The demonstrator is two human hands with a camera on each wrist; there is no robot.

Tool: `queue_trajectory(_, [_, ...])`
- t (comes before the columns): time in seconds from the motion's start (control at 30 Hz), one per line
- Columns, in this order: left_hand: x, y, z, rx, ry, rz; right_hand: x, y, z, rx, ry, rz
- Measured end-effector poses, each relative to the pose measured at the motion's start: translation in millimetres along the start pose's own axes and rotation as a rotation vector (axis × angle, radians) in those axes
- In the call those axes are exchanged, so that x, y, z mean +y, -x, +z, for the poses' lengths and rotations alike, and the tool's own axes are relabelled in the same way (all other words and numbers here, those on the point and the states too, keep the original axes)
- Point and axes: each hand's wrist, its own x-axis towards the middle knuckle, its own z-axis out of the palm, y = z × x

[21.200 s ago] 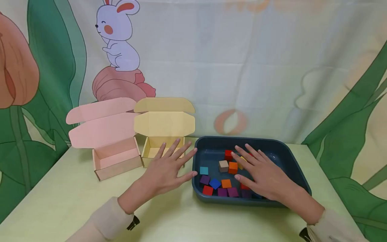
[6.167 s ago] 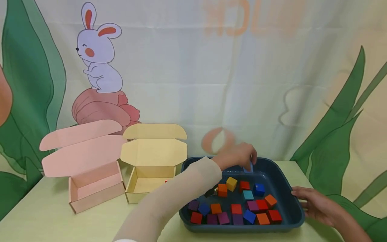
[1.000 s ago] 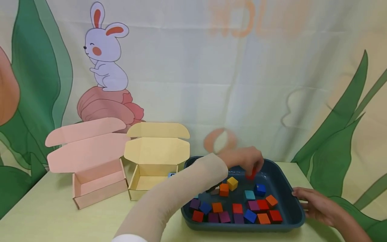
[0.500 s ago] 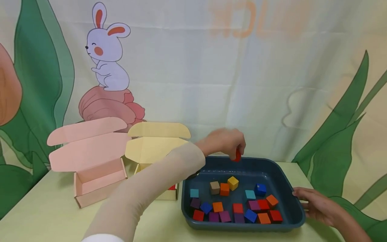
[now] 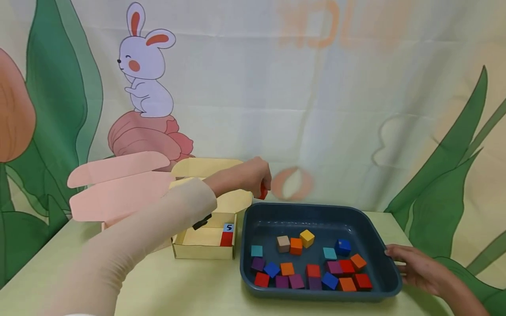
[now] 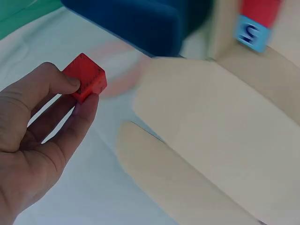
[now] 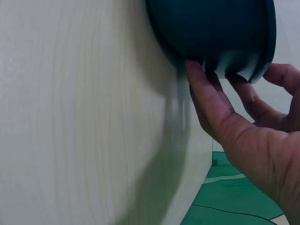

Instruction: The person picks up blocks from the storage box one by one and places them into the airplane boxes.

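Note:
A red cube block (image 5: pixel 262 192) is pinched between thumb and fingers of my left hand (image 5: pixel 251 173). That hand hangs in the air between the yellow cardboard box (image 5: pixel 203 252) and the dark blue tray (image 5: pixel 300 295). Dark marks run along the held block's edges in the left wrist view. Inside the yellow box, a light blue block (image 5: pixel 228 228) marked "5" lies behind a red block (image 5: pixel 226 239), at the right wall. My right hand (image 5: pixel 421 270) holds the tray's right side, its thumb at the rim and fingers against the outer wall.
Several coloured blocks lie in the tray, among them a yellow block (image 5: pixel 307 238) and a plain wooden block (image 5: pixel 283 244). An open pink box (image 5: pixel 118 193) stands left, mostly behind the left sleeve (image 5: pixel 130 237). A printed cloth (image 5: pixel 336 109) hangs behind the table.
My left hand has lifted the red block from the tray and carried it left. Since six seconds ago, the light blue block has come into the yellow box. The right hand stays put.

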Motion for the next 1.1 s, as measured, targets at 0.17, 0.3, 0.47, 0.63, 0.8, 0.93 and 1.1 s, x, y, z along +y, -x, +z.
queue_trajectory(0.17, [-22.0,25.2,5.5,-0.058,-0.005,-0.036,-0.9,-0.7,1.1,0.004,0.013,-0.002])
queue_trajectory(0.3, [-33.8,44.3,11.8,-0.141,-0.015,-0.081,-1.4,0.1,2.6,0.012,0.024,-0.001])
queue_trajectory(0.47, [-48.9,64.5,26.6,-0.195,0.021,-0.092,-1.8,1.8,3.7,0.013,0.025,-0.008])
queue_trajectory(0.63, [-60.9,77.8,46.7,-0.247,0.051,-0.101,-1.6,1.2,3.7,0.010,0.002,0.007])
queue_trajectory(0.8, [-63.3,82.2,65.1,-0.302,0.115,-0.111,-1.4,1.4,2.2,-0.010,-0.020,0.003])
queue_trajectory(0.93, [-65.8,82.5,78.8,-0.335,0.177,-0.134,-3.8,1.3,2.9,-0.009,-0.015,-0.009])
queue_trajectory(1.1, [-67.8,81.0,90.8,-0.336,0.191,-0.153,-3.9,2.9,5.2,0.001,-0.009,-0.003])
